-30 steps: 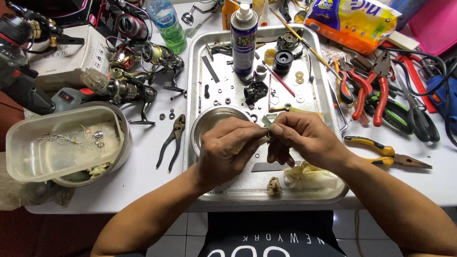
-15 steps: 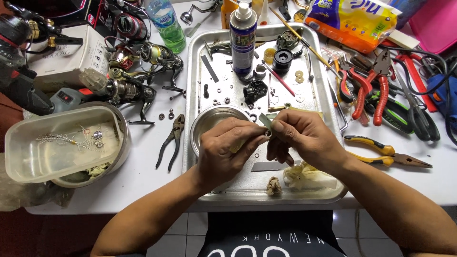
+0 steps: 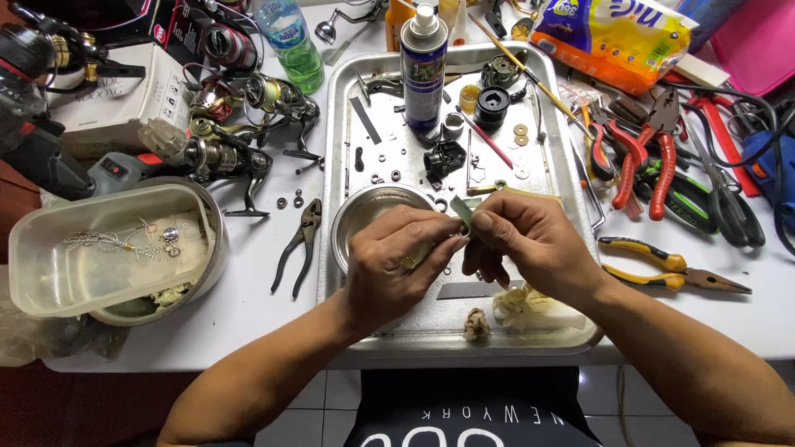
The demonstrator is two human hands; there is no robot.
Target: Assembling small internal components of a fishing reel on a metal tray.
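Note:
Over a metal tray (image 3: 546, 74) my left hand (image 3: 389, 265) and my right hand (image 3: 530, 244) meet, fingertips pinched together. Between them sticks up a small grey-green flat piece (image 3: 462, 213); my right thumb and forefinger hold its edge, and my left fingers close around something small below it, mostly hidden. A small steel bowl (image 3: 358, 215) lies under my left hand. A spray can (image 3: 423, 70) stands upright at the tray's far side, among black reel parts (image 3: 444, 157), washers and screws.
Left of the tray lie black pliers (image 3: 298, 246), several fishing reels (image 3: 228, 157), a green bottle (image 3: 290, 41) and a plastic tub in a bowl (image 3: 108, 248). Right: red-handled pliers (image 3: 654, 157), yellow-handled pliers (image 3: 662, 266), a tissue pack (image 3: 613, 37). Rag wads (image 3: 517, 308) sit at the tray's near edge.
Both hands stay pinched together over the tray. The fingers have shifted slightly around the small piece; nothing else has moved.

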